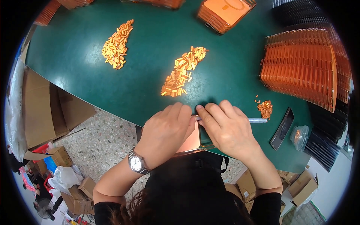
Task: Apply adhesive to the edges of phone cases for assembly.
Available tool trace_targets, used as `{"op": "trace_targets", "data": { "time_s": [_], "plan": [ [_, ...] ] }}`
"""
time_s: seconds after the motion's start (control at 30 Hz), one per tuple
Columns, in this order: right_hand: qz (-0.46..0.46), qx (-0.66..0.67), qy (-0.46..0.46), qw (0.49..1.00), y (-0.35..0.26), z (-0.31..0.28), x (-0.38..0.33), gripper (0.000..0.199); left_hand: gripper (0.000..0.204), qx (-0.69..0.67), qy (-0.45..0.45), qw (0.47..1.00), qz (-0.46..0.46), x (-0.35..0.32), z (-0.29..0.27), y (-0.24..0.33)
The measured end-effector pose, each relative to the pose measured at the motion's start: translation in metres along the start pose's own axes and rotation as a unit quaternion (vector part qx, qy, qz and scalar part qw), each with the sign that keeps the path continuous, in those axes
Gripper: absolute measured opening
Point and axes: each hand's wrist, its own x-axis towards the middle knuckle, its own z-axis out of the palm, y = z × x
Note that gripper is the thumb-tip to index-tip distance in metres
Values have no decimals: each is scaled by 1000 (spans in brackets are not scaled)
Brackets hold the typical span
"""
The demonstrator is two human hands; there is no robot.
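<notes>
At the table's near edge, my left hand [167, 127] is closed on a translucent orange phone case [193, 140], its fingertips at the far rim. My right hand [228, 129] is closed round a slender pale stick-like tool [258, 120], whose end sticks out to the right. The thumb and fingers of both hands almost meet at the case's upper edge, where the tool's other end shows between them. The hands cover much of the case and hide the exact contact there. Beyond them lies a loose pile of small gold-orange pieces [180, 73].
Another pile of such pieces [117, 47] lies far left, a smaller one [265, 109] right. A dark phone [282, 128] and a clear plastic tub [299, 138] sit at right. Stacked orange cases [298, 67] and black cases [323, 148] line the right side. Cardboard boxes [37, 108] stand left.
</notes>
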Motion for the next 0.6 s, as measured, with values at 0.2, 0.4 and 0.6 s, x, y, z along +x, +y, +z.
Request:
{"op": "trace_targets", "data": {
  "time_s": [0.2,0.4,0.6],
  "plan": [
    [51,14,15,998,-14,7,8,22,15,-12,-6,1000,-22,-5,0,3],
    [74,37,7,997,-19,6,9,25,13,-40,-10,999,-14,-5,-3,0],
    [-11,46,-50,998,-8,-12,11,40,13,-89,-30,995,-22,-6,-9,-3]
  ]
}}
